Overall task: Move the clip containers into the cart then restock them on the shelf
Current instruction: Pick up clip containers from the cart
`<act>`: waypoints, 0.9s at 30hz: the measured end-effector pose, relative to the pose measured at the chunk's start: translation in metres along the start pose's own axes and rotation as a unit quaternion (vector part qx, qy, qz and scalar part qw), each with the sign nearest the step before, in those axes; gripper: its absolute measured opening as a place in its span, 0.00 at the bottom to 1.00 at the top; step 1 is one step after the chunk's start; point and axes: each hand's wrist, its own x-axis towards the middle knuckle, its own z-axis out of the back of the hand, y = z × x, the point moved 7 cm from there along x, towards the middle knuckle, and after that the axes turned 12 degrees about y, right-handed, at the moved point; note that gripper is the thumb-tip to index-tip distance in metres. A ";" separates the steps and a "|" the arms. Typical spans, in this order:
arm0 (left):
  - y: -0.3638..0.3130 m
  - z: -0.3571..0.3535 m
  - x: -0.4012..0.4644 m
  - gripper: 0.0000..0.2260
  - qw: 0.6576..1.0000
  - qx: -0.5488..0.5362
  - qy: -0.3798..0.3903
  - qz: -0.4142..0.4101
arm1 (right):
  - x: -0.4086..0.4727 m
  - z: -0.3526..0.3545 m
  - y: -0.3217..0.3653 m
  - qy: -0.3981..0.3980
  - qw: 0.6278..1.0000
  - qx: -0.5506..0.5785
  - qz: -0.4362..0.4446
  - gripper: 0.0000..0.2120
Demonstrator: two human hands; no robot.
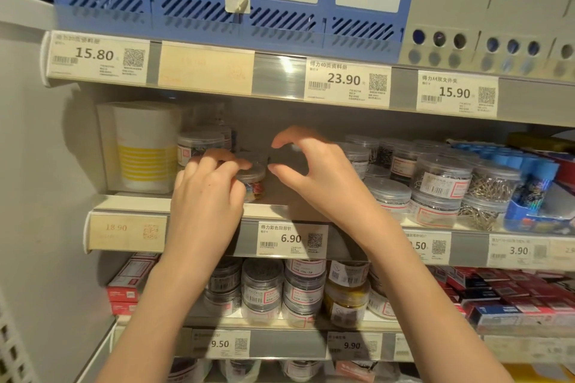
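My left hand (205, 190) is pinched on the small clear tub of coloured clips (253, 182) at the front of the middle shelf (133, 200), with my right hand (311, 171) just beside it, fingers curled apart and holding nothing. Risk here: a smooth lid, a light grip, so the tub could slip off the edge. Farther back, a careless knuckle could topple the stacked tubs (199, 146) behind it.
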 end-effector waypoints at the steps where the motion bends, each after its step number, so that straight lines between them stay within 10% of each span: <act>1: -0.005 -0.002 0.002 0.16 1.000 -0.001 0.010 -0.005 | -0.003 0.005 -0.001 -0.010 1.000 -0.011 -0.001 0.13; 27: -0.110 -0.052 0.046 0.17 0.970 -0.180 0.143 -0.084 | -0.102 0.103 -0.085 -0.051 0.959 -0.214 -0.178 0.30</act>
